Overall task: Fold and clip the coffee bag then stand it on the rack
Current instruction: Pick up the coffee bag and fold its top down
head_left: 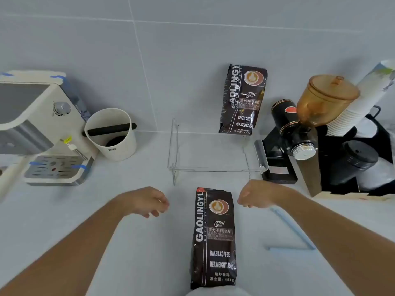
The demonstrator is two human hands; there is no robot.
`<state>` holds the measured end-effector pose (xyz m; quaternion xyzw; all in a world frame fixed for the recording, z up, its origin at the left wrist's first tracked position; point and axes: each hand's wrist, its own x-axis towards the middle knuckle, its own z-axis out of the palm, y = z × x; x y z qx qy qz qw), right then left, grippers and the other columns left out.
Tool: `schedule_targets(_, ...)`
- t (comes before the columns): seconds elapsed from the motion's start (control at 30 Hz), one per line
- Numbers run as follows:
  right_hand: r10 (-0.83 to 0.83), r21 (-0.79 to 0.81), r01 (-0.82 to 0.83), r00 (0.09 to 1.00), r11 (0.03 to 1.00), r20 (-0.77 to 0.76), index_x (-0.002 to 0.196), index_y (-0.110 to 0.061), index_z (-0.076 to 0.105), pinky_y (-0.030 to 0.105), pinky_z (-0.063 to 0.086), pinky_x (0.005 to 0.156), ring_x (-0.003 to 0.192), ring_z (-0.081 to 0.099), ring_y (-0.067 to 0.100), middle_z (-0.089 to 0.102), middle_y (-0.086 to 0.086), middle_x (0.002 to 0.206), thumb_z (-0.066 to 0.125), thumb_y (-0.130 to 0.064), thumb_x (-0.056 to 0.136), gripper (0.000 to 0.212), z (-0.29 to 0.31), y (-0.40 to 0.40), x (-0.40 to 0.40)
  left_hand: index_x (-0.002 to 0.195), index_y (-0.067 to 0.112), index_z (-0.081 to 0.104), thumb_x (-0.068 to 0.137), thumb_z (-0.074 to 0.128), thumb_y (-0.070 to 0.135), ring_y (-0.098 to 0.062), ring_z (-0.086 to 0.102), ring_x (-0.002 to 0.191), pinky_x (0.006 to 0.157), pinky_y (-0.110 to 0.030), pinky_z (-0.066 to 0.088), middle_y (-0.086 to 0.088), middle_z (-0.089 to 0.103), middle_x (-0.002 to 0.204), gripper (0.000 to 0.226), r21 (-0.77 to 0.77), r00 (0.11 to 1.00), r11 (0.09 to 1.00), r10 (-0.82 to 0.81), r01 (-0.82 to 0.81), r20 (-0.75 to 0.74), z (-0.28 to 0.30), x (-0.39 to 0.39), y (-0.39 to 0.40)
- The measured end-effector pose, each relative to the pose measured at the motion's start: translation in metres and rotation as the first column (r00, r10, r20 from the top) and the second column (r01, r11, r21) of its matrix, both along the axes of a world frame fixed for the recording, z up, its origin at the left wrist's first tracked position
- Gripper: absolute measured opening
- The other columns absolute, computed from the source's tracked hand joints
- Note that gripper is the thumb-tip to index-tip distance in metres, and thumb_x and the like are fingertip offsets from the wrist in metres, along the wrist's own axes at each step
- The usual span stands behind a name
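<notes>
Both of your hands hover over the pale grey bench with nothing in them: your left hand (147,201) sits just left of the bag's top with its fingers loosely curled and apart, and your right hand (255,196) sits just right of it, half curled and likewise pinching nothing. Neither touches the bag.

Between them lies the dark brown foil coffee bag with white lettering (213,238), flat on its back on the bench, its top edge pointing away from you toward the clear acrylic rack (215,165). A second, matching dark foil coffee bag (243,99) already stands at the rack's far right, leaning on the tiled wall. No clip is clearly visible; a pale blue strip (290,228) lies on the bench near your right forearm, but you cannot tell what it is.

Judging by its look, the bag is full and fairly heavy, lumpy with beans below and flat and empty near the top. That foil is likely slick and crinkly, holding a crease but springing back if released. Take the top edge at both corners, thumb under and fingers over, and roll it down toward the beans, squeezing air out. Keep one hand pinned on the fold until the clip bites. For lifting, grip the filled body around its sides, not the folded top, since the weight could pull the fold open.
</notes>
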<state>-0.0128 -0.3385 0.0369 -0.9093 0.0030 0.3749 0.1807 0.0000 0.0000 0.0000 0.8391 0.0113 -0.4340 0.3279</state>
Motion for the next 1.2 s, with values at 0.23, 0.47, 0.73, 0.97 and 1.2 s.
schedule_targets(0.23, -0.600, 0.396, 0.638, 0.765, 0.660, -0.234, 0.097, 0.002, 0.072, 0.026, 0.051, 0.072, 0.078, 0.063, 0.019, 0.070, 0.011, 0.089, 0.066, -0.018, 0.084, 0.024, -0.057, -0.010, -0.026, 0.107, 0.009, 0.070, 0.088, 0.067, 0.025, -0.022, 0.070, 0.088, 0.081, -0.034, 0.054, -0.010, 0.074, 0.103, 0.025, -0.337, 0.834, 0.764, 0.528, -0.550, -0.164, -0.040, -0.021, -0.026)
schedule_targets(0.47, -0.712, 0.530, 0.804, 0.536, 0.269, -0.453, 0.107, -0.001, 0.068, 0.031, 0.056, 0.081, 0.091, 0.068, 0.025, 0.073, 0.016, 0.106, 0.060, -0.023, 0.093, 0.027, -0.086, 0.005, -0.036, 0.111, 0.005, 0.067, 0.092, 0.062, 0.021, -0.028, 0.068, 0.100, 0.092, -0.038, 0.052, -0.014, 0.073, 0.107, 0.026, -0.354, 0.710, 0.619, 0.652, -0.701, -0.266, -0.054, -0.024, -0.070)
schedule_targets(0.73, -0.700, 0.570, 0.793, 0.533, 0.216, -0.476, 0.096, -0.006, 0.071, 0.035, 0.055, 0.085, 0.083, 0.069, 0.023, 0.076, 0.008, 0.088, 0.060, -0.021, 0.094, 0.019, -0.090, 0.019, -0.032, 0.090, 0.010, 0.075, 0.087, 0.063, 0.026, -0.024, 0.068, 0.085, 0.086, -0.034, 0.051, -0.017, 0.077, 0.099, 0.021, -0.402, 0.732, 0.612, 0.595, -0.681, -0.333, -0.047, -0.019, -0.101)
schedule_targets(0.97, -0.711, 0.627, 0.721, 0.604, 0.295, -0.360, 0.090, -0.007, 0.076, 0.026, 0.058, 0.064, 0.074, 0.073, 0.017, 0.079, 0.009, 0.087, 0.064, -0.014, 0.091, 0.014, -0.090, 0.022, -0.030, 0.088, 0.010, 0.075, 0.085, 0.065, 0.022, -0.020, 0.074, 0.075, 0.065, -0.025, 0.056, -0.012, 0.080, 0.093, 0.016, -0.420, 0.721, 0.589, 0.608, -0.690, -0.332, -0.038, -0.019, -0.103)
schedule_targets(1.2, -0.721, 0.670, 0.600, 0.679, 0.437, -0.137, 0.075, -0.003, 0.067, 0.041, 0.048, 0.070, 0.072, 0.062, 0.023, 0.069, 0.029, 0.085, 0.066, -0.024, 0.088, 0.025, -0.075, 0.025, -0.045, 0.083, 0.006, 0.074, 0.087, 0.066, 0.020, -0.017, 0.070, 0.069, 0.067, -0.026, 0.056, -0.011, 0.077, 0.084, 0.017, -0.507, 0.735, 0.568, 0.641, -0.649, -0.222, -0.024, -0.033, -0.100)
